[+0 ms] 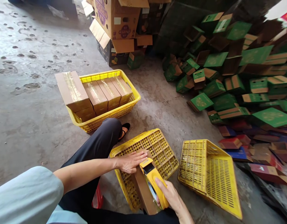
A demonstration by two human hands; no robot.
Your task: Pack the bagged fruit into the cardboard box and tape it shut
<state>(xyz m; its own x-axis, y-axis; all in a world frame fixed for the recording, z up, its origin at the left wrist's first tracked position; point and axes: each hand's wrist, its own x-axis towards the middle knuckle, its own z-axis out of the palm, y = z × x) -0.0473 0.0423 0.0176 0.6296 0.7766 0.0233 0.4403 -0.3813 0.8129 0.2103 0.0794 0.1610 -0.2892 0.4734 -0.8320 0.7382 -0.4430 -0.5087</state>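
My left hand lies flat, fingers stretched out, on the far end of a brown cardboard box. The box rests on an upturned yellow crate in front of me. My right hand is wrapped round a yellow tape dispenser, which sits on top of the box with its nose close to my left fingers.
A yellow basket with several taped brown boxes stands ahead on the concrete floor. Another yellow crate lies tilted to the right. A heap of green cartons and red ones fills the right side. Large cardboard boxes are stacked at the back.
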